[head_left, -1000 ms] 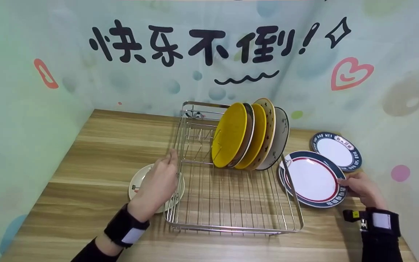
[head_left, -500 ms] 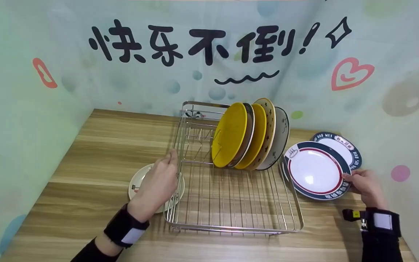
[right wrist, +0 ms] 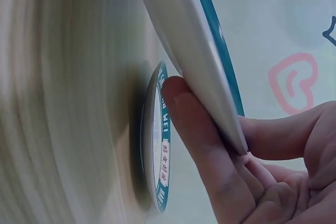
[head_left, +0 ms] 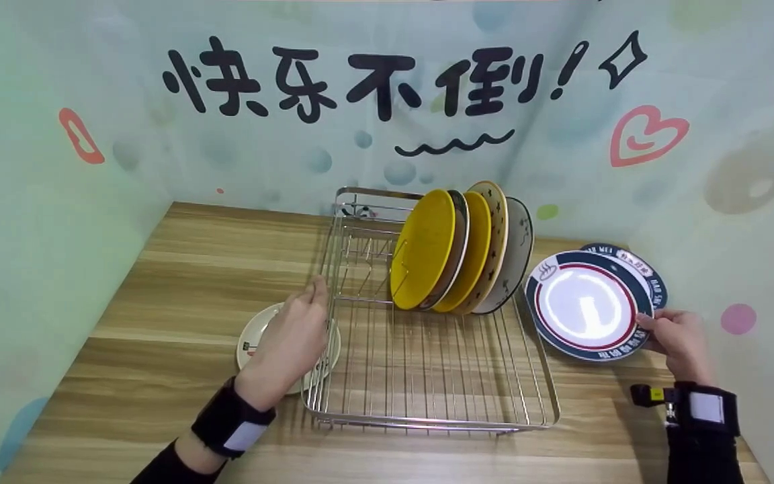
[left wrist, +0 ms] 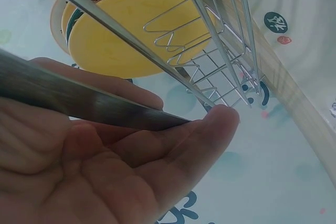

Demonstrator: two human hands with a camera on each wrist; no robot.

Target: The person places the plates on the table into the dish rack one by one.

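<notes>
1. Head view showed a wooden counter boxed in by printed walls, with a wire rack standing at its middle.
2. Four plates stood on edge in the rack's far right part, the front one yellow.
3. A blue-rimmed plate was tilted up off the counter just right of the rack, its far edge raised, overlapping a second blue-rimmed plate lying flat near the counter's far right corner.
4. The right hand pinched the tilted plate's near right rim, thumb on top and fingers beneath, as the right wrist view showed.
5. The left hand rested with fingers straight against the rack's left top rail; the left wrist view showed the rail lying across the flat palm.
6. A small cream plate lay on the counter under that hand, touching the rack's left side.
</notes>
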